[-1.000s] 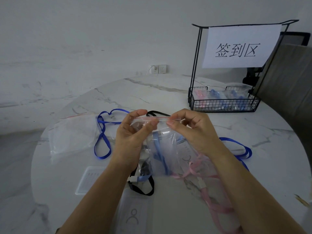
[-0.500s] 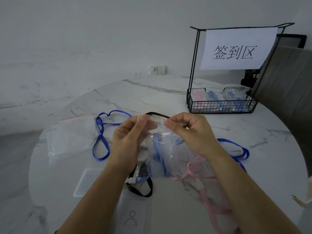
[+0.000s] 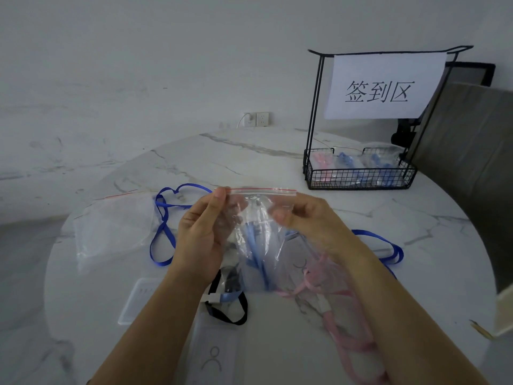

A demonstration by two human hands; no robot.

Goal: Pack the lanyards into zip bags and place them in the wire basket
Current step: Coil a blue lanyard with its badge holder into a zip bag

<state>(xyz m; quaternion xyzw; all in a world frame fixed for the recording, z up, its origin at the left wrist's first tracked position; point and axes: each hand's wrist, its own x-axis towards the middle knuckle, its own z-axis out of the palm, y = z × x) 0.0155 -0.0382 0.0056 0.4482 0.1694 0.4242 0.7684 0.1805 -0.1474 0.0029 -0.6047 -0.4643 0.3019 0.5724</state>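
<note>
Head view shows the left hand (image 3: 200,237) and right hand (image 3: 308,218) each pinching an upper corner of a clear zip bag (image 3: 263,262) holding a light-blue lanyard (image 3: 253,240), raised above the marble table (image 3: 277,168), well apart from the wire basket (image 3: 361,179).

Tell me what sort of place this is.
Probably an event check-in desk. A white paper sign reading 签到区 (sign-in area) hangs over the black wire basket, and a blue fabric lanyard, a pink fabric lanyard and clear plastic badge holders lie on the round white marble table.
</note>
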